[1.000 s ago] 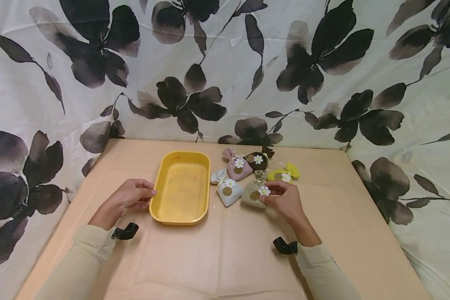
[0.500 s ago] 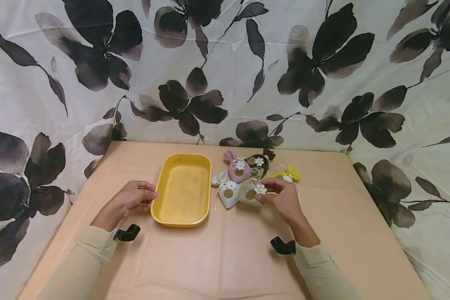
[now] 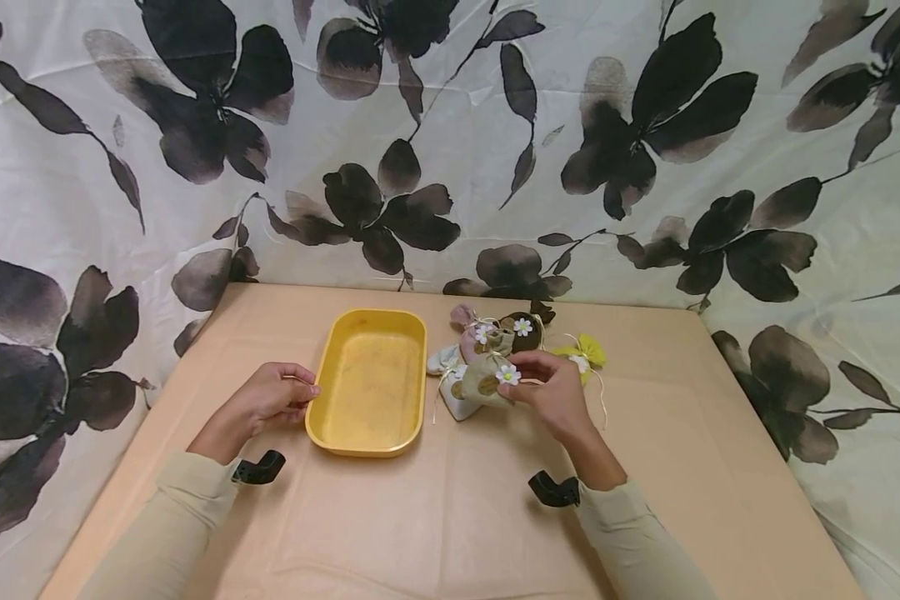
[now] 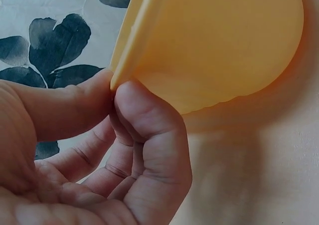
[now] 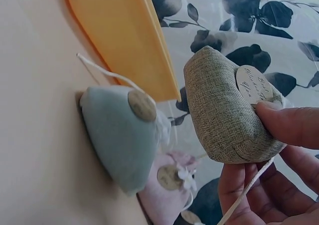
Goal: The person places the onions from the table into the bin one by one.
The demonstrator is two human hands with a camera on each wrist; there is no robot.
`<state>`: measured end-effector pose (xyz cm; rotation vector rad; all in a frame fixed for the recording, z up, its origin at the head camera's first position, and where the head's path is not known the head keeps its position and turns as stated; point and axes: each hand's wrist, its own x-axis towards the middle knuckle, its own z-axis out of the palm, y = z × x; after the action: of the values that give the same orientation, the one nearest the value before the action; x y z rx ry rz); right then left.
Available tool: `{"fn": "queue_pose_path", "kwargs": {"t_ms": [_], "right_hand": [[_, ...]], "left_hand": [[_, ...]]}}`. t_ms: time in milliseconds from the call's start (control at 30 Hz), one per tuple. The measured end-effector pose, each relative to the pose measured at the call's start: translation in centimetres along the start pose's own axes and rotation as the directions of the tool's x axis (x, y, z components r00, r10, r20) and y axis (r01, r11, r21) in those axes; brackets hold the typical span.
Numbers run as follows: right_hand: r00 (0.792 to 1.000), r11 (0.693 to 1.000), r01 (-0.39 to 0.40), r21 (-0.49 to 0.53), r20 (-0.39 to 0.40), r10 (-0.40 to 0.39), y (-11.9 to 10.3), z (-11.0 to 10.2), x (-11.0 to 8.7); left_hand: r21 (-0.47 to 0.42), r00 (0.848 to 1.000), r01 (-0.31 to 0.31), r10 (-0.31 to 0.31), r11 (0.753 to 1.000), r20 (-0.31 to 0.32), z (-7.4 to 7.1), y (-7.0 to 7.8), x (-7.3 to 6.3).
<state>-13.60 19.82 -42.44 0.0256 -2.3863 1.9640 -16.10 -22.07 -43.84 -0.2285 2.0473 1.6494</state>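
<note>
My left hand pinches the rim of a yellow tray at its left side; in the left wrist view thumb and finger meet on the rim. The tray's inside is bare. My right hand grips a small olive-green fabric pouch with a round tag and a white flower, held up off the table. Below it, partly covered, lies a pale blue pouch. Behind are a pink pouch and a dark brown pouch. Right of these lies a yellow-green pouch, partly behind the right hand.
A peach-coloured cloth covers the table. At its back edge hangs a white curtain printed with dark flowers. A black wrist camera sits at the left cuff, another black camera at the right cuff.
My right hand has lifted the olive-green pouch and carried it left, over the pale blue and pink ones. The left hand keeps its hold on the tray. The whole view has shifted slightly.
</note>
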Motion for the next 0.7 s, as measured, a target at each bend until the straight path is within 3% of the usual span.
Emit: {"fn": "queue_pose_path", "kwargs": {"t_ms": [700], "right_hand": [[0.998,0.998,0.068,0.002,0.013,-0.068,-2.2,4.4,1.6]], "left_hand": [[0.016,0.998,-0.008,0.009,1.0,-0.063,0.4,-0.3,0.2]]}}
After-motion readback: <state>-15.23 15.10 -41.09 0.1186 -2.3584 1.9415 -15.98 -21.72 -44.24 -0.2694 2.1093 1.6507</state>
